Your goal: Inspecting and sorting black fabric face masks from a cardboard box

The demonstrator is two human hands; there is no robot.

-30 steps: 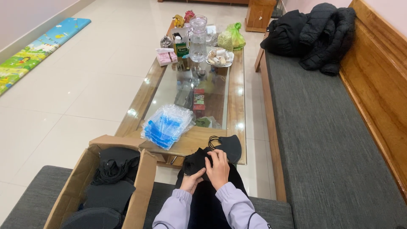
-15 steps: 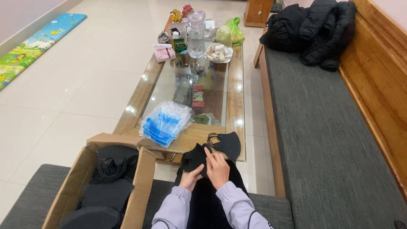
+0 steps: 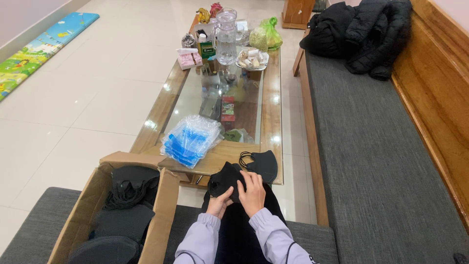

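Lower centre of the frame: the right hand (image 3: 253, 191) lies flat, fingers together, pressing on a black fabric face mask (image 3: 225, 179) held over the lap. The left hand (image 3: 218, 202) pinches the same mask at its lower edge, thumb against fingers. The mask sits directly under and just above both hands, its long axis running up-left to down-right; the two hands are equally near.

Just above right, a second black face mask with ear loops (image 3: 263, 164) rests on the near edge of the glass-topped wooden desk (image 3: 271, 122), touching the held mask. Left of it lies a stack of clear plastic bags with blue print (image 3: 190, 139). Lower left, an open cardboard box (image 3: 163, 205) holds more black masks.
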